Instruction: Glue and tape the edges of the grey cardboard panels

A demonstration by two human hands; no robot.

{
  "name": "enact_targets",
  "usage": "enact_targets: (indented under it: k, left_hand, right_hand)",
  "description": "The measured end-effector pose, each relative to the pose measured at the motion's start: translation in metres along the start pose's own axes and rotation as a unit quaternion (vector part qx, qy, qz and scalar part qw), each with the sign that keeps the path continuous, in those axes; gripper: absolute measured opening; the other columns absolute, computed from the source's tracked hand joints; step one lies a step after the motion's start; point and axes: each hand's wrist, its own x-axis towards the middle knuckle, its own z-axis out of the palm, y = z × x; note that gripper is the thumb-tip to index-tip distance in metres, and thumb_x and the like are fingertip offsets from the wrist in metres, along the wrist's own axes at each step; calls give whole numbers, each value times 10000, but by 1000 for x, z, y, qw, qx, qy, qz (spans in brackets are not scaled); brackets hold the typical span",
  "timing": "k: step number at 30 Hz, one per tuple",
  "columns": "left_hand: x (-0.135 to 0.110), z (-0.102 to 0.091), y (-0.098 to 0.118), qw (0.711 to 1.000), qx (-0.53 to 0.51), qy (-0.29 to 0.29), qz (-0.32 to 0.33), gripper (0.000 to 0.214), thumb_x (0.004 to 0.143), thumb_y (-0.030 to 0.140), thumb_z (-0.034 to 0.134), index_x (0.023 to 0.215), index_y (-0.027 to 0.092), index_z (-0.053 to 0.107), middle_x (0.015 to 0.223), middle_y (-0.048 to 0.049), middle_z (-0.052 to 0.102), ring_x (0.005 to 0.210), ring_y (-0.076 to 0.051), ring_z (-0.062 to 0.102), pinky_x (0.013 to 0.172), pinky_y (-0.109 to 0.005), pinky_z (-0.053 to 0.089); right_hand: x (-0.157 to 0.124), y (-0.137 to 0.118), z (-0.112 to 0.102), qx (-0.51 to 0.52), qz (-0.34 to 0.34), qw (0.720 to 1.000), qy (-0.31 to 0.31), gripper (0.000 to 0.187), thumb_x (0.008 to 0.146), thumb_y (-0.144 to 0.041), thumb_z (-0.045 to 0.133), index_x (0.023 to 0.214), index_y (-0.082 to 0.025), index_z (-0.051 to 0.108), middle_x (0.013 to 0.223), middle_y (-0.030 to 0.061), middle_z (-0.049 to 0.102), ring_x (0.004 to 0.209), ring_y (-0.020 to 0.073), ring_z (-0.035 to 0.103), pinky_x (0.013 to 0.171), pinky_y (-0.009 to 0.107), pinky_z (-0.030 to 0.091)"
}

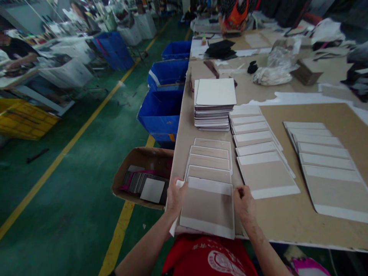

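In the head view, my left hand [176, 197] is closed around a white strip [173, 227], whose ends show above and below the fingers. It is at the left edge of the nearest panel [208, 205], a beige board with white bands along its top and bottom. My right hand [245, 205] is at that panel's right edge, fingers curled together; what they hold, if anything, is hidden. Beyond the nearest panel, several similar panels [211, 163] overlap in a row. To the right lie a second fanned row of panels [258, 168] and a third row [330, 180].
A tall stack of boards [215, 92] stands farther up the table [290, 226]. Left of the table, a cardboard box [120, 184] holds boards, and blue bins [158, 119] line the edge. Plastic bags [276, 69] lie farther back. A person in an orange apron [238, 15] is at the far end.
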Motion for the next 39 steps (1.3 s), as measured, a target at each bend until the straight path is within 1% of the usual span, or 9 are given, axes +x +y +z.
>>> enact_targets:
  k: [5,10,12,15,19,24,28,32,39]
  left_hand:
    - [-8,12,5,994,-15,-91,50,233,668,223,727,898,219,695,717,3,650,733,-187,610,707,-265,425]
    - [-15,-10,3,984,-86,-155,-10,327,666,280,720,969,183,644,669,17,593,635,-161,554,583,-248,381]
    - [-24,-20,6,964,-135,-226,-30,436,618,311,754,1015,179,631,693,24,598,594,-134,532,533,-230,363]
    - [-43,-23,20,920,-201,-334,-35,497,535,337,798,974,159,647,697,29,579,547,-93,476,499,-212,335]
    - [-64,-17,39,874,-252,-416,-10,444,501,299,815,886,136,667,646,44,528,539,-74,423,488,-210,303]
    - [-74,-14,43,861,-270,-430,-37,454,545,255,765,961,158,612,642,54,554,505,-71,441,451,-195,309]
    - [-76,-13,48,864,-235,-439,-72,377,636,434,735,853,154,603,636,10,612,470,-98,515,450,-215,377]
    - [-74,-7,56,870,-212,-438,-83,467,688,576,671,854,142,630,644,-13,639,450,-91,518,457,-216,393]
    - [-61,19,61,884,-201,-408,-110,464,712,496,652,977,115,662,793,-82,714,561,-145,645,483,-225,439]
  right_hand:
    - [-5,-14,25,35,-31,994,-100,279,769,-481,493,779,-237,627,671,24,668,634,222,626,663,332,456]
    - [-5,-7,2,29,-3,999,-45,327,729,-471,490,851,-199,624,795,101,683,757,274,634,735,396,456]
    - [-14,-16,-6,45,-11,996,-70,343,735,-488,516,874,-196,631,807,92,682,783,268,634,735,383,462]
    - [-36,-45,-2,101,-39,979,-170,358,787,-526,544,901,-207,660,754,36,677,727,219,632,623,304,466]
    - [-57,-81,9,184,-63,946,-258,281,776,-477,642,839,-205,665,732,-5,655,671,160,571,601,251,444]
    - [-52,-83,0,140,-53,953,-263,301,755,-457,657,609,-206,580,554,-32,550,548,141,490,536,248,387]
    - [-39,-79,-12,127,-80,950,-274,314,808,-477,579,632,-218,597,559,-22,579,556,161,518,556,261,397]
    - [-21,-79,-20,108,-125,951,-260,332,836,-480,532,656,-221,635,600,-11,607,609,177,546,606,266,413]
    - [9,-66,-27,146,-65,950,-267,329,810,-495,542,800,-206,699,640,-14,598,605,166,510,580,261,395]
